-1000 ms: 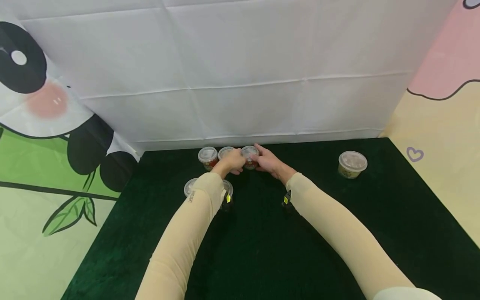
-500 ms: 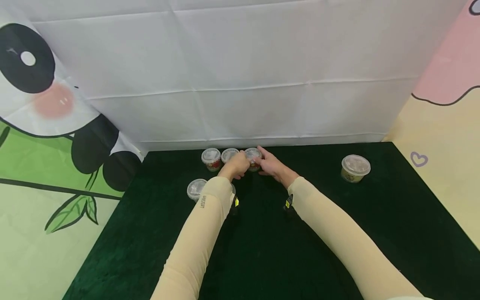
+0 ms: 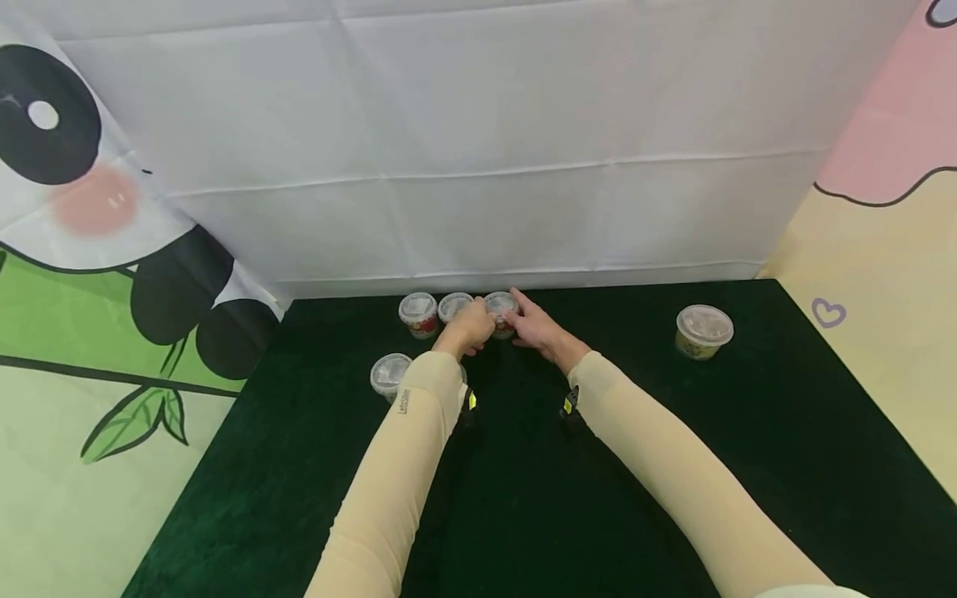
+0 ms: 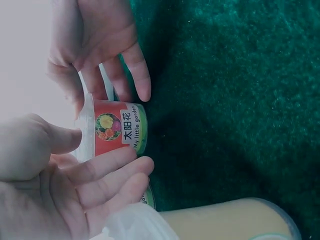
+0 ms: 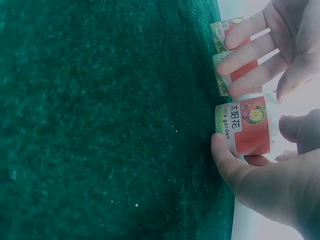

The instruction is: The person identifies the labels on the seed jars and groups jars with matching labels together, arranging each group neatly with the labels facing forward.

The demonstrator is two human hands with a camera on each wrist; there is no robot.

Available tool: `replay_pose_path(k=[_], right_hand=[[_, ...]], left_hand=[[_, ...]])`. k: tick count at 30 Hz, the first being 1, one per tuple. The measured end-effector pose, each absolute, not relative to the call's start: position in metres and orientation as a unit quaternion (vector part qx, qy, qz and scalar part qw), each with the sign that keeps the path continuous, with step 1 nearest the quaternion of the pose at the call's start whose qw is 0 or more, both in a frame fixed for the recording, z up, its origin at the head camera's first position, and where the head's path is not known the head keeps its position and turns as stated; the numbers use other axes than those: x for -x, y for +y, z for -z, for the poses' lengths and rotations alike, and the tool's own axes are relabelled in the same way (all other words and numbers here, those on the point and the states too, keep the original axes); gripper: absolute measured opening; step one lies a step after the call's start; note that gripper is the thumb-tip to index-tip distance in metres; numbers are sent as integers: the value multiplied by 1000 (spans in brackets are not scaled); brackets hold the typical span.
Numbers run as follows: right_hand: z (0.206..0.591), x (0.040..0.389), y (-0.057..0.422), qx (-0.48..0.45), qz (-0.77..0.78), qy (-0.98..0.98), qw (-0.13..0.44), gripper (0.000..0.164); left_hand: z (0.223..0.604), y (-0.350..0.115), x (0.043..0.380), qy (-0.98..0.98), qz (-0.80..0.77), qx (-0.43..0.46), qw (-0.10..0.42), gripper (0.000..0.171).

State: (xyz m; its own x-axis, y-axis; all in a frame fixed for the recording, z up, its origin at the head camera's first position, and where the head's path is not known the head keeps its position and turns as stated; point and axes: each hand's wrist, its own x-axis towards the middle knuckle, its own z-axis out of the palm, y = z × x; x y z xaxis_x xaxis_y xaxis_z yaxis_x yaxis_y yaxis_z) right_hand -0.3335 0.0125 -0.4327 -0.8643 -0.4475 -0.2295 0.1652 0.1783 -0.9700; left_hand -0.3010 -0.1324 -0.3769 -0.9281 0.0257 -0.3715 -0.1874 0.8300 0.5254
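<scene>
A lidded plastic tub (image 3: 501, 304) stands between my two hands at the back of the green table. Its red label (image 5: 252, 140) reads "My little garden" and carries a flower picture. My right hand (image 3: 544, 332) holds this tub from the right, thumb by the lid and fingers around its side. On the other side my left hand (image 3: 468, 326) has its fingers extended close along the tub, thumb tip near the lid (image 4: 86, 131). Two like tubs stand to the left in the same row: a middle one (image 3: 453, 305), partly behind the left hand, and an end one (image 3: 418, 313).
In front of the row sits another tub (image 3: 390, 374), with one more mostly covered by the left sleeve (image 3: 404, 448). A wider round tub (image 3: 704, 330) stands far right on the green cloth (image 3: 635, 349). A white backdrop (image 3: 486, 216) rises behind the table's rear edge.
The left forearm has shifted slightly right, covering more of the front tub beside it. Both hands stay at the same tub; the whole view has swayed a little.
</scene>
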Motion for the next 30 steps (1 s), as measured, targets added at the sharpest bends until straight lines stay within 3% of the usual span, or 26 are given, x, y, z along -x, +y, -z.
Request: replay_pose_path(k=[3, 8, 16, 24, 30], right_hand=[[429, 334, 16, 105, 626, 734, 241, 62], [425, 337, 34, 159, 575, 775, 208, 63], [405, 330, 101, 245, 464, 839, 143, 57], [383, 314, 205, 285, 281, 916, 0, 50], [393, 299, 285, 205, 314, 927, -14, 49]], left_hand=[[374, -132, 301, 954, -245, 22, 173, 60], [371, -129, 298, 980, -163, 19, 111, 55], [365, -112, 287, 991, -132, 7, 34, 59], [368, -52, 276, 964, -215, -144, 64, 57], [393, 22, 269, 921, -300, -223, 114, 64]])
